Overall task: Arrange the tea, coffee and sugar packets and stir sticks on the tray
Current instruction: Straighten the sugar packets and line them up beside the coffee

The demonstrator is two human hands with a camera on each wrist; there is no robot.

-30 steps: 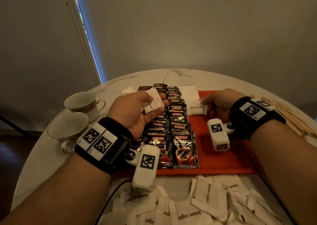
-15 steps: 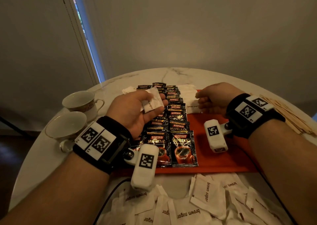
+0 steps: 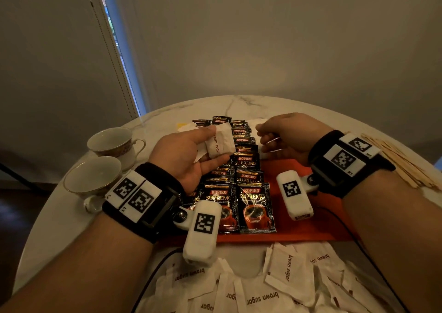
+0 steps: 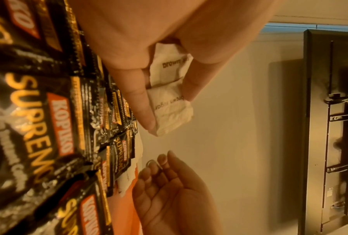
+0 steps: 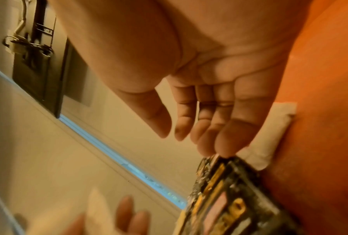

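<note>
Marble-topped and round, the table [image 3: 43, 219] fills the lower half of the head view; along its bottom edge lies a loose heap of brown sugar packets [image 3: 290, 268]; just above them the orange tray [image 3: 308, 231] carries two rows of black coffee sachets [image 3: 254, 205] running up toward the centre of the frame.

Since the earlier frames the right hand [image 3: 284, 133] has let go of the white packet it was pressing onto the tray and has drawn up and left toward the other hand; the left hand [image 3: 189, 155] has stayed where it was with its load.

At left centre two teacups [image 3: 93, 179] stand on the bare marble; at right centre a bundle of wooden stir sticks [image 3: 404, 167] lies beyond the right wrist; both wrists and their white camera units cover part of the tray and the sachet rows.

In the left wrist view the left hand holds a small stack of sugar packets [image 4: 170, 93], thumb on one side and fingers on the other, above the sachets; the right hand hangs loosely curled and holds nothing, its fingertips [image 5: 225, 147] just over the top of the sachet row, a placed white packet [image 5: 269, 135] lying on the tray right behind them.
</note>
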